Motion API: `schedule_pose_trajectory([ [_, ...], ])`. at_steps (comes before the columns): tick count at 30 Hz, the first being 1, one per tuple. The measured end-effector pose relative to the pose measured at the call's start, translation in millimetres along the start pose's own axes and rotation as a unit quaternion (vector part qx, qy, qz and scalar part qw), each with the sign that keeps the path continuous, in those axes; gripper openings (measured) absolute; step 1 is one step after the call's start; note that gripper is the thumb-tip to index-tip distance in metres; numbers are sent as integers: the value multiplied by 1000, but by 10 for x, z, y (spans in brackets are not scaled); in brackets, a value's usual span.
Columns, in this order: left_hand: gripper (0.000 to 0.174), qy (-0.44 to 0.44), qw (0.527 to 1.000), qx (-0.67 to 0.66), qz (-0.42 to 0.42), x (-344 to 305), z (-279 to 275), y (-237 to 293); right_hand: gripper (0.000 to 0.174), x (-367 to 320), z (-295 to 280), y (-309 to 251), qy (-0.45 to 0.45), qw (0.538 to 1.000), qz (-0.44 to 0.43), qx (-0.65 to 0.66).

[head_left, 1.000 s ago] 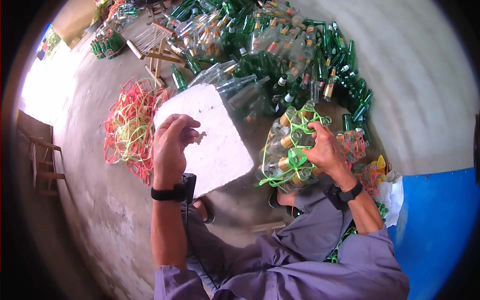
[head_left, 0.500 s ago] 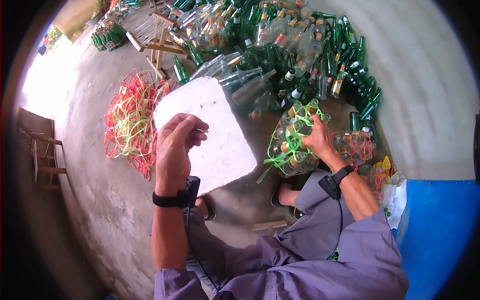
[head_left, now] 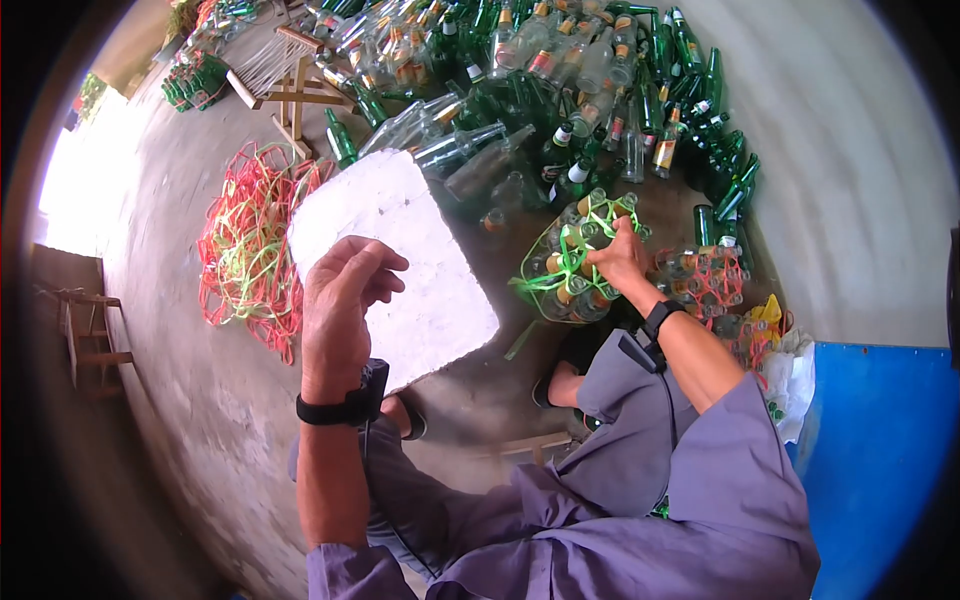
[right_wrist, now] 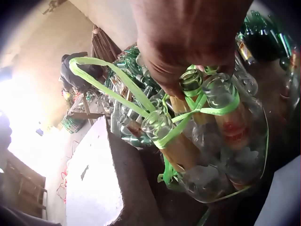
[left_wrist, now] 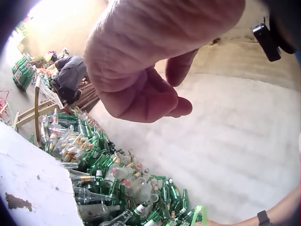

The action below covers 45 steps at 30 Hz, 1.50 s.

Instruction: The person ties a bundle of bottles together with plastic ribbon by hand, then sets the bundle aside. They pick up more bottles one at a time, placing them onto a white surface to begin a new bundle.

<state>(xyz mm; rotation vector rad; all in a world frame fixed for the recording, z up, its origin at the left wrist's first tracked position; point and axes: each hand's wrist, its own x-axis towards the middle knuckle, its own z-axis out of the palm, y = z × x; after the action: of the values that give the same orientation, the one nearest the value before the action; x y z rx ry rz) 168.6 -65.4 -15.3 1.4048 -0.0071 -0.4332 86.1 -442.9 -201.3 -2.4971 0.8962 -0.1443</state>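
Note:
Clear glass bottles with gold neck labels stand packed in a bundle, tied with bright green plastic strap. My right hand grips this bundle at the top, its fingers reaching down among the bottle necks in the right wrist view. A loop of the strap sticks up to one side there. My left hand hovers over a white foam slab, fingers loosely curled and thumb beside them. Nothing shows between the fingers of that hand in the left wrist view.
Green and clear bottles lie heaped ahead. Red and green straps are piled left of the slab. Red-strapped bottle bundles stand right of my hand, near a blue panel. A wooden folding stool stands behind the slab.
My right hand has taken a fuller grip among the necks, and the bundle has moved away from my legs. The left hand stays over the slab.

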Motion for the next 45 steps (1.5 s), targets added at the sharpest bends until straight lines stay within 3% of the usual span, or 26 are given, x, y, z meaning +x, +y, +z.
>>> schedule_pose_trajectory([
  [3, 20, -6, 1000, 8, 4, 4, 0, -25, 78, -22, 3, -60, -44, 995, 87, -3],
  [6, 21, -5, 1000, 16, 10, 6, 3, -31, 80, 0, 307, 161, -28, 992, 121, -9],
  [7, 21, 0, 1000, 17, 14, 4, 1, -35, 83, -49, 151, 48, -65, 988, 140, 9],
  [15, 22, -10, 999, 35, 5, 70, 23, -79, 76, -67, 90, 125, -95, 992, 78, 30],
  [24, 20, -20, 995, 93, 0, 120, 125, -201, 82, -163, 135, 169, -86, 990, 109, -9],
  [32, 23, -101, 979, 175, -11, 101, 423, -777, 78, -150, 103, 117, -110, 987, 112, -19],
  [36, 27, -226, 928, 290, -60, 20, 742, -1458, 76, -196, -103, -7, -144, 981, 132, 9],
  [39, 33, -303, 776, 551, 56, 80, 1003, -1900, 75, -187, -86, -27, -144, 979, 141, 6],
  [40, 33, -305, 774, 552, 56, 100, 1043, -2022, 75, -180, -72, -9, -140, 980, 140, 3],
  [42, 27, -298, 784, 526, 140, 168, 1048, -2368, 74, -160, -42, 14, -142, 979, 149, 6],
  [45, 27, -297, 770, 553, 114, 231, 1194, -2470, 89, -108, 9, 77, -160, 976, 146, 25],
])
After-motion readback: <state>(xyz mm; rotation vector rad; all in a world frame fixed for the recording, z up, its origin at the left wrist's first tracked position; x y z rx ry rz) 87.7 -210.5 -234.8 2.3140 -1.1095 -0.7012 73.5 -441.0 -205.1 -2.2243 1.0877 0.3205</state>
